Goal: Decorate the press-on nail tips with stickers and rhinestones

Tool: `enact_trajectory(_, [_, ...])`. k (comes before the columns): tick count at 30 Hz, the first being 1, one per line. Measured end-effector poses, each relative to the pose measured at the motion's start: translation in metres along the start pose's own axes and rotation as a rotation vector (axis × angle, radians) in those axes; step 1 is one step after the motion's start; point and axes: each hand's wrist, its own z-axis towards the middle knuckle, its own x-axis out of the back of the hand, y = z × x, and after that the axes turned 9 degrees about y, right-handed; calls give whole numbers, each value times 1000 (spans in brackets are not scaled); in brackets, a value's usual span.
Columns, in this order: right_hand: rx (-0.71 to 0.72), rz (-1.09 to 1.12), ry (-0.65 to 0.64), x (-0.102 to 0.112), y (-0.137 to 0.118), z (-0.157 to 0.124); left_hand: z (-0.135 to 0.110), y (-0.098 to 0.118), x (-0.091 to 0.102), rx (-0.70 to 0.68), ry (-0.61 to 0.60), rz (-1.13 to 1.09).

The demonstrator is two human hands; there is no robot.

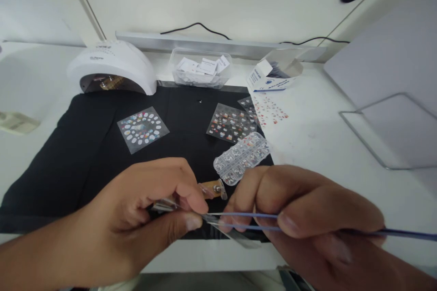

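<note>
My left hand (153, 209) pinches a thin clear sheet (244, 239) between thumb and forefinger, seen nearly edge-on. In my right hand (314, 209) are blue tweezers (254, 215), gripped between thumb and fingers. Their tips meet the sheet beside my left thumb; whether they hold a piece of it I cannot tell. Just beyond the fingertips lies a tan, finger-shaped piece with a clear tip (214, 189), partly hidden by my left hand. A clear compartment box (242, 157) of small gems sits behind my right hand.
Sticker sheets (143, 129) (231, 123) lie on the black cloth (85, 145). At the back stand a white nail lamp (112, 63), a clear tub (201, 72) of packets and an alcohol pad box (273, 75). A wire frame (372, 167) is at right.
</note>
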Motion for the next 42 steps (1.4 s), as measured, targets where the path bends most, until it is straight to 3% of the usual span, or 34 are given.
enact_trajectory(10, [-65,105,-81,6,7,-2,-3,1,2,12,-30,-14])
enact_trajectory(16, [-138,190,-56,4,8,-2,-3,1,1,24,-29,-24])
enact_trajectory(22, [-93,238,-19,1,11,-1,-2,1,1,18,-21,-30])
enact_trajectory(42, [-127,138,-19,5,6,-4,-3,4,1,15,-27,2])
